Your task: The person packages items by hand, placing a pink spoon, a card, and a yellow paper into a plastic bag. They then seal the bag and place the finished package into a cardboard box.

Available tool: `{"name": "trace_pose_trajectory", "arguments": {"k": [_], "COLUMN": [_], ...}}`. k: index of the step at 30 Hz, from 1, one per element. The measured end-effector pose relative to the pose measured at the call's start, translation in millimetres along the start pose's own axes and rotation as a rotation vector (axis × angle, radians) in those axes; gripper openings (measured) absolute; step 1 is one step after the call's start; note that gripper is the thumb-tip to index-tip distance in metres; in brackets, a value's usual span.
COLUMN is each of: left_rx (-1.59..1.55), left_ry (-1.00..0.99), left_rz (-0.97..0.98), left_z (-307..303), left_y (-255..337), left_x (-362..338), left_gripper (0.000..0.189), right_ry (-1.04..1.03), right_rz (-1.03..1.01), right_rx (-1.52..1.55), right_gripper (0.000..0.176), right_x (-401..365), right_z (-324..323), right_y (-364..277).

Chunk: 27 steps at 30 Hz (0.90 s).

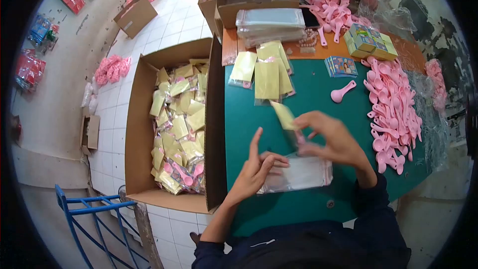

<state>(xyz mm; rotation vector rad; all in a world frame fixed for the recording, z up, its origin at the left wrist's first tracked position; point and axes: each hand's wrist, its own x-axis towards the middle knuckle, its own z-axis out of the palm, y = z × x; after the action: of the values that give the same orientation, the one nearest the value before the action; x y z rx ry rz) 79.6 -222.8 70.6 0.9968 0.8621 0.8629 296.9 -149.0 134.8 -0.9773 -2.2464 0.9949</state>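
My right hand (332,137) pinches a small clear packet (285,118) with a yellow card and something pink inside, blurred by motion. My left hand (256,169) has its index finger raised and its fingers apart, over the left end of a stack of clear plastic bags (303,172), and holds nothing that I can see. Beyond the hands lie finished-looking packets with yellow cards (267,80). To the right, a single pink spoon (343,91) lies on the green table top, beside a large heap of pink spoons (391,109).
A tall cardboard box (215,119) full of yellow-card packets stands at the table's left. Small printed cards (341,66), card stacks (371,42), bundled clear bags (270,22) and more pink spoons (328,2) line the far side. A blue trolley frame (94,210) stands lower left.
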Motion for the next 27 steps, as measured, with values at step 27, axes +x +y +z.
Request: {"name": "trace_pose_trajectory", "arguments": {"k": [27], "left_rx": [0.117], "left_ry": [0.125], "left_rz": [-0.085], "left_z": [26], "left_y": [3], "left_x": [-4], "left_gripper": [0.052], "right_ry": [-0.416], "right_rz": [-0.131], "right_rx": [0.414], "right_gripper": [0.016], "right_x": [-30], "right_z": [-1], "right_y": [18]}}
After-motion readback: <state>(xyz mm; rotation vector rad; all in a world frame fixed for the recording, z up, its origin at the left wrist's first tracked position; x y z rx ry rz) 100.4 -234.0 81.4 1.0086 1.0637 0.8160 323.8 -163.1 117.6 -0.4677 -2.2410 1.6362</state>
